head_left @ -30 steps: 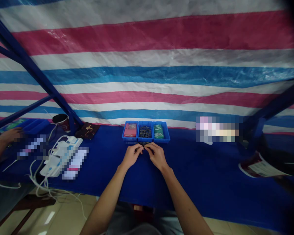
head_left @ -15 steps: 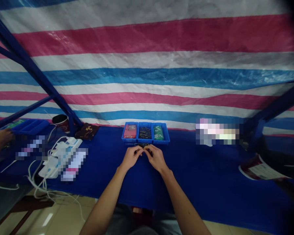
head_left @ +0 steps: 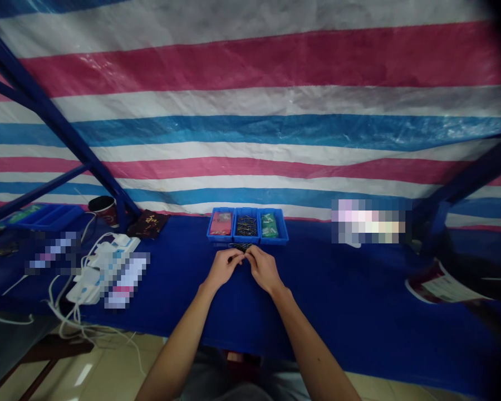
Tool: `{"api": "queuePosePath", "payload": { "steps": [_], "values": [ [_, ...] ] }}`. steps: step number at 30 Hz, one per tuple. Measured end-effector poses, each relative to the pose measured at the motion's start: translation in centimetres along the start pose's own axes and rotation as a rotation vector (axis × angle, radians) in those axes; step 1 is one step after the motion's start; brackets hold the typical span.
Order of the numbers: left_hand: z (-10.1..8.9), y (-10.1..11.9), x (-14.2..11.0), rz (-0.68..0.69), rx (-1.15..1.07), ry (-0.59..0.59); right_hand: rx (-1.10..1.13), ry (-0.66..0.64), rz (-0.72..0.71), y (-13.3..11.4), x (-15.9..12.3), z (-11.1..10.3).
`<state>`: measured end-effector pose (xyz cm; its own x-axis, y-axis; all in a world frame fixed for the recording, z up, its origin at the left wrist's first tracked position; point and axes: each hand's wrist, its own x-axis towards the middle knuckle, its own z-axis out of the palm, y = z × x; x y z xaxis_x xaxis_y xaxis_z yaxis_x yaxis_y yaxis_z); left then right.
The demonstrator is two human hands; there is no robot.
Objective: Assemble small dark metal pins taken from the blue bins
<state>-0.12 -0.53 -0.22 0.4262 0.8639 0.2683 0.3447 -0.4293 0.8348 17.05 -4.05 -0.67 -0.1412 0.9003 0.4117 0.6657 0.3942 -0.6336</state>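
Note:
My left hand (head_left: 224, 268) and my right hand (head_left: 264, 267) meet over the blue tabletop (head_left: 250, 312), thumbs and fingers pinched together at the tips. Whatever they pinch is too small to make out. Just beyond my fingertips lies a small heap of dark, thin pieces that look like screws (head_left: 240, 245), partly hidden by my hands. Behind it stand three joined blue bins (head_left: 272, 241). The left one contains something pink (head_left: 221, 224), the middle one dark screw-like pieces (head_left: 246, 225), and the right one small pale pieces on green (head_left: 269, 224).
To the left are a white power strip (head_left: 104, 270) with tangled cables, a brown packet (head_left: 148, 224), a dark cup (head_left: 103, 207) and another blue tray (head_left: 52, 217). A maroon and white container (head_left: 442, 284) is at the right. Blue frame bars (head_left: 62, 128) flank a striped sheet.
Another person's hand at the far left has left the view. My hands stay pinched together in nearly the same place, with the right shifted very slightly left.

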Motion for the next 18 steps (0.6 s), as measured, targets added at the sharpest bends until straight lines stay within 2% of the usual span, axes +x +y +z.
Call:
{"api": "queuePosePath", "payload": {
  "steps": [11, 14, 18],
  "values": [
    [0.2, 0.2, -0.1, 0.038, 0.031, -0.006, -0.174, -0.011, 0.069, 0.7, -0.1, 1.1],
    [0.2, 0.2, -0.1, 0.032, 0.036, -0.007, -0.140, -0.009, 0.093, 0.8, -0.1, 0.9],
    [0.0, 0.2, -0.1, 0.001, 0.030, 0.012, 0.020, -0.005, 0.067, 0.4, 0.0, 0.2]
  ]
}}
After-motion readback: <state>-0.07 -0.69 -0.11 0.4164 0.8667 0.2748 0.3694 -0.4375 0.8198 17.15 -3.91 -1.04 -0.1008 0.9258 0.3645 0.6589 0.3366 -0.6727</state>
